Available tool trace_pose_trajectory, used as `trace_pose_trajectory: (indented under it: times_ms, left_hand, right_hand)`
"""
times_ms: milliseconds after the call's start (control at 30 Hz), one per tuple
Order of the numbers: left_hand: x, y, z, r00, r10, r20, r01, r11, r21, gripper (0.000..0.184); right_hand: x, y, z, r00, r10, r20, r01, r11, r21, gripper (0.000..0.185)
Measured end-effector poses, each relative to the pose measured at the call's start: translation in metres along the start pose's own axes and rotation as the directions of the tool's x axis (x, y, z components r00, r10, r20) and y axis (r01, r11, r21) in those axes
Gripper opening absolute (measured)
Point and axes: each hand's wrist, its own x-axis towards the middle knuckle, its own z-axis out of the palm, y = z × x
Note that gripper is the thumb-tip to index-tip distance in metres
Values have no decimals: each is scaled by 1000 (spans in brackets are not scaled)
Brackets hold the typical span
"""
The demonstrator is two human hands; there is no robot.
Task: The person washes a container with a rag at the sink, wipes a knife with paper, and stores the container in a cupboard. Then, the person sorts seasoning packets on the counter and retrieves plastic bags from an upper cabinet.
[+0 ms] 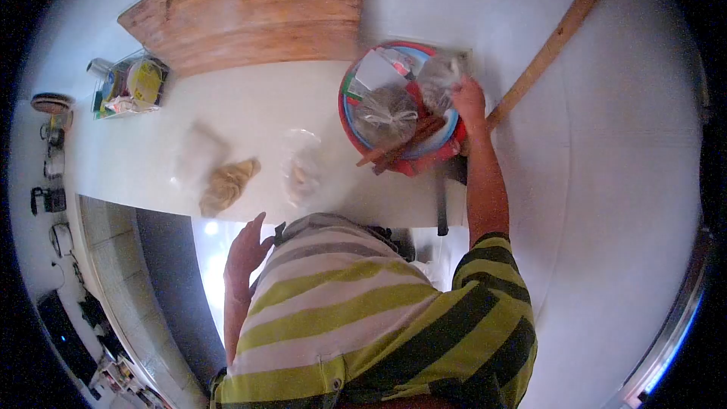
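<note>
My right hand (468,102) is closed on the top of a clear plastic bag (439,79) at the right side of a round basin (345,110). In that basin lie another tied clear bag (385,115), a white packet (376,70) and brown wooden sticks (409,144). My left hand (248,246) hangs by the counter's front edge, fingers apart, holding nothing. Nearest to it on the counter (265,95) is a tan bundle (227,185), with a clear plastic bag (198,153) behind it. Another clear bag with pale contents (301,174) lies to its right.
A wooden board (250,11) leans at the back of the counter. A wire basket of packets (132,87) stands at the back left. A wooden beam (553,45) slants along the right. Pans and small items (54,136) line the far left wall.
</note>
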Motion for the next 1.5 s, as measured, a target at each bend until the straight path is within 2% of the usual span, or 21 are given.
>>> trace_pose_trajectory:
  times_ms: [67, 167, 233, 300, 400, 633, 733, 767, 833, 867, 933, 1033, 1100, 1167, 1233, 1267, 1300, 1367, 1400, 1433, 1500]
  left_hand:
    - [-4, -8, 1, 1000, -2, -7, 2, 1000, -7, 64]
    - [-7, -18, 0, 999, -43, -26, 44, 999, 31, 63]
    - [-15, -15, -1, 994, -100, -55, 102, 994, 34, 63]
    - [-21, -1, -7, 989, -142, -49, 142, 990, -6, 62]
    - [-26, 10, -2, 983, -159, -93, 155, 987, -49, 61]
    - [-34, 11, 1, 986, -155, -66, 140, 971, -192, 60]
    - [-28, -5, 5, 991, -80, -106, 74, 996, -56, 57]
    - [-24, -3, -1, 991, -33, -128, 25, 998, -65, 54]
    - [-4, -8, -8, 984, 48, -173, -66, 993, -101, 53]
    - [6, 3, -20, 983, 42, -180, -70, 986, -152, 49]
    - [26, 18, -37, 952, 174, -251, -207, 972, -110, 44]
    - [45, 60, -65, 904, 319, -285, -370, 918, -147, 44]
    - [64, 83, -68, 875, 358, -327, -439, 872, -219, 44]
    - [79, 93, -67, 837, 406, -368, -518, 805, -289, 45]
    - [96, 99, -53, 816, 382, -435, -567, 676, -470, 46]
    - [81, 115, -63, 904, 249, -347, -427, 560, -710, 37]
    - [82, 111, -61, 903, 256, -346, -430, 553, -714, 37]
    - [85, 91, -58, 933, 82, -351, -276, 787, -551, 26]
    - [82, 78, -47, 903, 52, -426, -365, 614, -700, 21]
    - [75, 68, -45, 903, 44, -427, -363, 608, -706, 21]
    - [56, 46, -39, 913, -84, -399, -245, 669, -702, 21]
  right_hand:
    - [-11, -29, -1, 987, 41, 154, -19, 989, -144, 26]
    - [-3, -68, 8, 998, -44, 44, 54, 961, -273, 31]
    - [24, -90, 26, 926, -338, -168, 271, 906, -326, 38]
    - [51, -119, 33, 964, -242, 110, 258, 952, -164, 41]
    - [73, -113, 102, 955, -286, -72, 274, 952, -139, 39]
    - [64, -101, 128, 991, -135, 20, 137, 979, -150, 41]
    - [38, -111, 87, 981, -136, -141, 177, 922, 345, 40]
    - [28, -112, 78, 980, -129, -149, 173, 925, 339, 40]
    - [7, -119, 61, 990, -119, 77, -39, 299, 953, 40]
    - [-7, -127, 47, 990, -120, 68, -30, 296, 955, 40]
    - [-41, -150, 17, 933, -207, 295, -333, -185, 924, 37]
    - [-76, -172, 9, 908, -281, 310, -385, -270, 883, 37]
    - [-109, -203, -7, 907, -280, 316, -386, -248, 888, 34]
    - [-137, -236, -22, 814, -424, 396, -367, 154, 918, 35]
    - [-151, -238, 26, 790, -545, 282, -158, 264, 951, 37]
    - [-159, -249, 26, 794, -538, 282, -153, 272, 950, 37]
    - [-166, -259, 24, 763, -573, 298, -140, 304, 942, 38]
    - [-165, -261, 20, 727, -606, 323, -127, 344, 930, 39]
    - [-156, -258, 24, 684, -615, 392, -136, 421, 897, 38]
    - [-144, -256, 30, 635, -619, 462, -141, 495, 858, 36]
    - [-103, -227, 75, 735, -540, 411, -60, 552, 832, 34]
